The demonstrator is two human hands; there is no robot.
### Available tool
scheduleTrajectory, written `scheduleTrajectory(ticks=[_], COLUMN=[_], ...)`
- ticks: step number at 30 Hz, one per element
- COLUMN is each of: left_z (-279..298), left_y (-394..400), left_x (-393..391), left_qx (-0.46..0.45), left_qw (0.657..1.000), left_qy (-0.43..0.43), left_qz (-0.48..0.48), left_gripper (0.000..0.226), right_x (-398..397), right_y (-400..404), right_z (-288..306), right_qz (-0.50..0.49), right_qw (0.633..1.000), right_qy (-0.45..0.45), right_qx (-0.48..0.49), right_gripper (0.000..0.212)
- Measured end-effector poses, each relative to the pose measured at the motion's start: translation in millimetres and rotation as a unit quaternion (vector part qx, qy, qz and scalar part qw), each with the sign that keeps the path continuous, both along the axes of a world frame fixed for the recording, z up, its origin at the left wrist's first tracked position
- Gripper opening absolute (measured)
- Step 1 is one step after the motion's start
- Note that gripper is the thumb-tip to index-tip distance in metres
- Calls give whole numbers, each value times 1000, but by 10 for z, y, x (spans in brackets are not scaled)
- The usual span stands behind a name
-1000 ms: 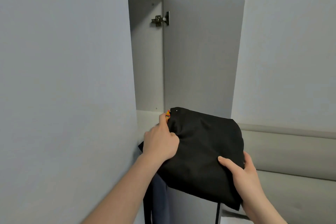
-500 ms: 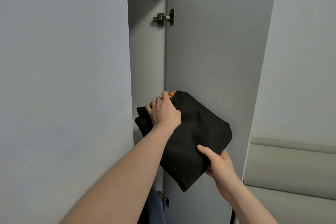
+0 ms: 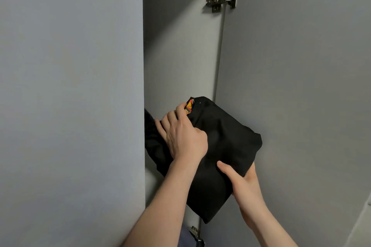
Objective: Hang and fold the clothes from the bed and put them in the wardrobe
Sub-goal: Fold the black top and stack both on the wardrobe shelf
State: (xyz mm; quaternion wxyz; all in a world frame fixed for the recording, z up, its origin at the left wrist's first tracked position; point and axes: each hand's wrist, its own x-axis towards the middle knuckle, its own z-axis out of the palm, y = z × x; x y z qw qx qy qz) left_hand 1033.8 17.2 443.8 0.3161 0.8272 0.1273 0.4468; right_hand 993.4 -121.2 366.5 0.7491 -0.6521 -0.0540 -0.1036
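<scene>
A folded black garment (image 3: 226,142) with a small multicoloured patch (image 3: 189,105) at its top corner is held up at the narrow opening of the grey wardrobe (image 3: 180,56). My left hand (image 3: 183,136) grips its upper left part, fingers curled over the fabric near the patch. My right hand (image 3: 240,181) holds the lower right edge, thumb on top and fingers underneath. The garment's left end reaches into the opening, behind the left door.
The left wardrobe door (image 3: 70,96) fills the left side; the open right door (image 3: 297,86) hangs on a metal hinge (image 3: 221,0). A second hinge (image 3: 197,234) and some blue fabric (image 3: 186,236) show below. The opening between the doors is narrow.
The garment and both hands have risen from the lower shelf level and moved further into the wardrobe opening. My view has come closer to the wardrobe, and the bed headboard has left the frame.
</scene>
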Motion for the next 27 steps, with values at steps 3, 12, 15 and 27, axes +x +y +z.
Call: scheduleTrajectory(ticks=[3, 12, 15, 27], left_z=[-6, -328, -589, -1050], left_y=[63, 173, 192, 218], left_x=[113, 145, 81, 370], left_qx=[-3, -54, -89, -202], left_qw=[999, 998, 995, 972], left_qy=[-24, 42, 40, -41], left_qz=[23, 18, 20, 110], left_gripper=[75, 84, 70, 43], right_x=[253, 827, 963, 1428], right_y=[75, 358, 436, 741], right_z=[16, -18, -15, -144], right_qz=[9, 48, 63, 29], right_qw=[1000, 998, 998, 993], right_qy=[-19, 24, 19, -41], right_qx=[-11, 21, 11, -107], right_gripper=[63, 48, 74, 87])
